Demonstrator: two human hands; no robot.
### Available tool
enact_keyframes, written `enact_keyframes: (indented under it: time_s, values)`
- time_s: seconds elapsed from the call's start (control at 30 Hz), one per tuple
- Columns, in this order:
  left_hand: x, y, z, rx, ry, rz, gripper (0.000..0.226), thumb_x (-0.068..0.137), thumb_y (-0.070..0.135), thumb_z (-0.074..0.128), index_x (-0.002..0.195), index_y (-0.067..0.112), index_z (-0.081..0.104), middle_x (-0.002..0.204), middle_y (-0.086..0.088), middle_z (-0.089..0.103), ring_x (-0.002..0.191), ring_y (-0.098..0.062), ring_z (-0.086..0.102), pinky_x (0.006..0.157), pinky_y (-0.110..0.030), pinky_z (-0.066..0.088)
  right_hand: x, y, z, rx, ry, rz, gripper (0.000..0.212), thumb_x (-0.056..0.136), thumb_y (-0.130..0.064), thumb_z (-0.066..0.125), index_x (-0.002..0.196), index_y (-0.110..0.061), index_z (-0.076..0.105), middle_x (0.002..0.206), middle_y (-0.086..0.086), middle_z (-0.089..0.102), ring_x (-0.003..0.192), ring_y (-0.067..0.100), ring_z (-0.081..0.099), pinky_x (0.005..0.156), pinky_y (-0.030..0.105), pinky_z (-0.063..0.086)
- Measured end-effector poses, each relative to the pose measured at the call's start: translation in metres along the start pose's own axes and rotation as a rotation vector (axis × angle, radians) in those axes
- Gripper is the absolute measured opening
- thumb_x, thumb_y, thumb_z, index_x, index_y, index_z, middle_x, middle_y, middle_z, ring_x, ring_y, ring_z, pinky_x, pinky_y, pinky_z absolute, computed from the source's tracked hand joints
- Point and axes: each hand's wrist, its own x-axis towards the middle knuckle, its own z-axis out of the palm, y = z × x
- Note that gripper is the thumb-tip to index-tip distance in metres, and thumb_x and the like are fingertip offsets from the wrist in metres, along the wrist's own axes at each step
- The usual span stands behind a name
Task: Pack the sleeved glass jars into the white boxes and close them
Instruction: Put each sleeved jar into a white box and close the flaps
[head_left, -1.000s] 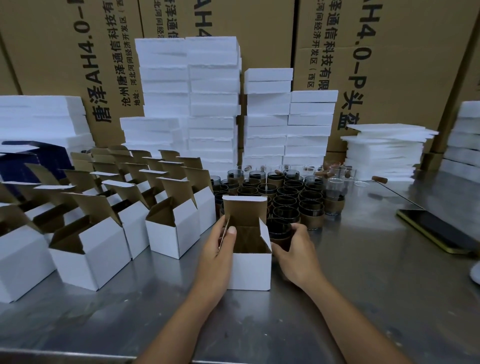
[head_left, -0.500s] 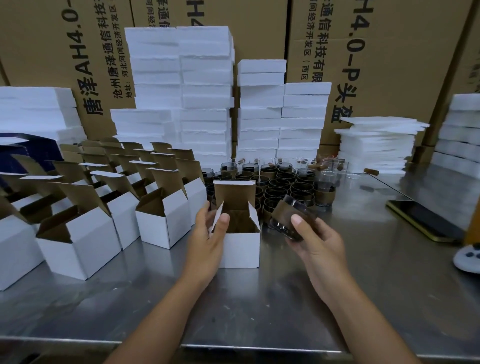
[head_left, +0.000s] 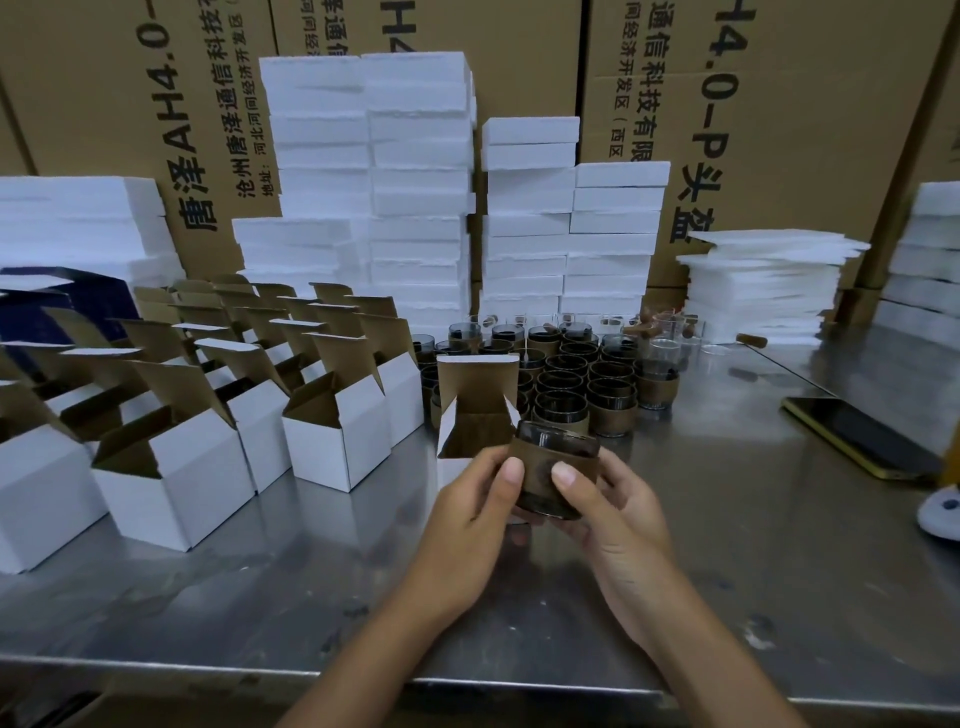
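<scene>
Head view, frame centre: we see left hand (head_left: 470, 512) and right hand (head_left: 610, 512) gripping sleeved jar (head_left: 553, 475), thumbs pressed on sleeve, before open box (head_left: 475, 415).

Steel tabletop (head_left: 727, 571). Tall white foam block stacks (head_left: 415, 182) along the back, thin foam sheets (head_left: 763, 280) at right. Printed brown cartons (head_left: 805, 130) behind. Dark phone (head_left: 862, 436) lying flat, right. Dark blue box (head_left: 88, 306) far left. White round object (head_left: 940, 512) at right edge.
</scene>
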Motion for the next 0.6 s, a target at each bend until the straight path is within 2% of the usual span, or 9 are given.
enact_keyframes:
  time_s: [0.1, 0.23, 0.3, 0.4, 0.6]
  values:
    - [-0.001, -0.003, -0.003, -0.077, -0.030, -0.070, 0.044, 0.084, 0.053, 0.041, 0.113, 0.025, 0.061, 0.101, 0.012, 0.069, 0.098, -0.010, 0.066, 0.072, -0.024, 0.055, -0.001, 0.002, 0.001, -0.011, 0.027, 0.006, 0.070, 0.056, -0.028, 0.071, 0.119, -0.005, 0.052, 0.094, 0.004, 0.074, 0.089, 0.016, 0.070, 0.078, 0.026, 0.057]
    - [0.001, -0.005, -0.004, -0.084, -0.049, -0.137, 0.047, 0.081, 0.055, 0.043, 0.112, 0.025, 0.062, 0.101, 0.009, 0.071, 0.100, -0.009, 0.065, 0.078, -0.025, 0.055, -0.001, 0.007, 0.002, -0.192, 0.043, -0.055, 0.066, 0.063, -0.044, 0.064, 0.120, -0.013, 0.054, 0.097, -0.004, 0.071, 0.090, 0.003, 0.067, 0.074, 0.016, 0.053]
    - [0.002, -0.006, -0.004, -0.077, -0.049, -0.152, 0.050, 0.081, 0.056, 0.043, 0.115, 0.025, 0.061, 0.104, 0.008, 0.070, 0.102, -0.010, 0.065, 0.084, -0.028, 0.055, 0.000, 0.009, 0.003, -0.263, 0.049, -0.082, 0.065, 0.063, -0.047, 0.063, 0.120, -0.017, 0.055, 0.098, -0.008, 0.069, 0.094, 0.002, 0.065, 0.078, 0.017, 0.052]
    - [0.003, -0.008, -0.005, -0.103, -0.040, -0.164, 0.045, 0.085, 0.053, 0.042, 0.113, 0.023, 0.062, 0.105, 0.005, 0.071, 0.100, -0.013, 0.067, 0.088, -0.032, 0.053, 0.000, 0.011, 0.003, -0.326, 0.010, -0.102, 0.061, 0.060, -0.048, 0.069, 0.115, -0.024, 0.057, 0.096, -0.013, 0.070, 0.094, 0.000, 0.064, 0.075, 0.012, 0.049]
    - [0.004, -0.010, -0.006, -0.125, -0.019, -0.176, 0.049, 0.079, 0.059, 0.047, 0.113, 0.026, 0.061, 0.104, 0.006, 0.071, 0.099, -0.014, 0.067, 0.086, -0.032, 0.053, 0.000, 0.012, 0.001, -0.326, 0.017, -0.088, 0.066, 0.058, -0.046, 0.070, 0.117, -0.020, 0.057, 0.102, -0.008, 0.069, 0.095, 0.001, 0.065, 0.076, 0.017, 0.052]
